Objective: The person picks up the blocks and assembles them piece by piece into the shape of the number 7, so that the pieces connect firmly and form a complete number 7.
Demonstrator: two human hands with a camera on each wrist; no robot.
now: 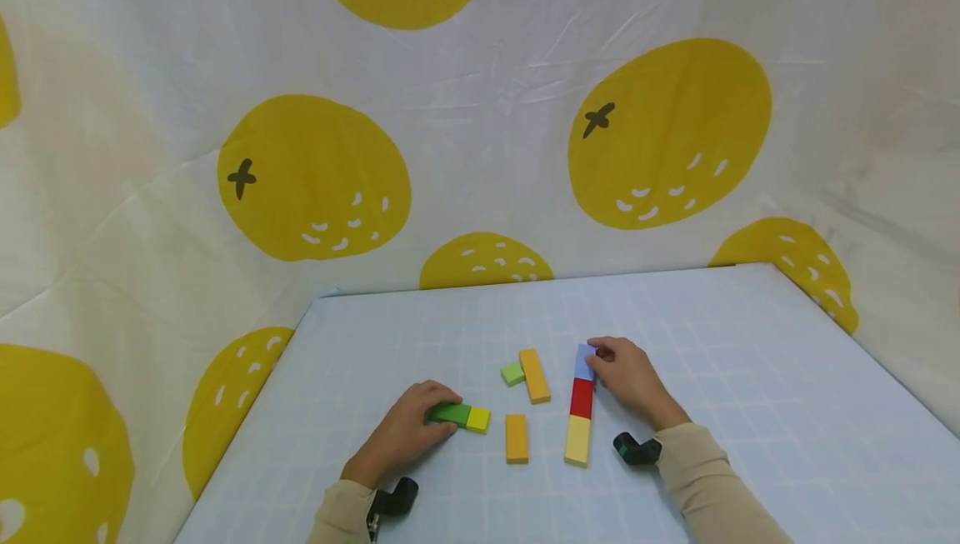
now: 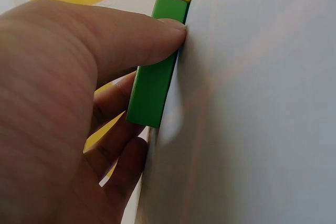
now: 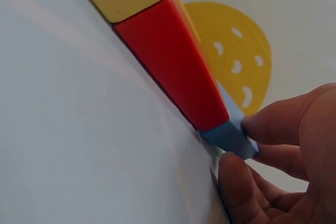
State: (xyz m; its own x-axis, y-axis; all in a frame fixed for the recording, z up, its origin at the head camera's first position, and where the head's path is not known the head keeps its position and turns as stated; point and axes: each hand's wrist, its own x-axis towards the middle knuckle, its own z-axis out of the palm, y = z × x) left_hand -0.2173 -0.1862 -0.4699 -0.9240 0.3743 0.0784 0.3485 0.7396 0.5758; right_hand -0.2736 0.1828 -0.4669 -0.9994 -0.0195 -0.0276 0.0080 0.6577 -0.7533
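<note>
My left hand (image 1: 408, 427) pinches a green block (image 2: 152, 95) between thumb and fingers, flat on the table. A small yellow block (image 1: 478, 420) touches the green one's right end. My right hand (image 1: 630, 373) holds the far end of a light blue block (image 1: 584, 361), fingertips at its sides; part of the block is hidden behind them in the right wrist view. Nearer me, a red block (image 1: 581, 399) and a pale yellow block (image 1: 577, 441) continue from the blue one end to end, forming a straight row.
Between the hands lie two orange blocks, a far tilted one (image 1: 535, 376) and a nearer one (image 1: 517, 439). A light green cube (image 1: 513, 374) sits against the far one's left side. The pale checked table (image 1: 750, 394) meets a fruit-print curtain (image 1: 480, 152) behind and at both sides.
</note>
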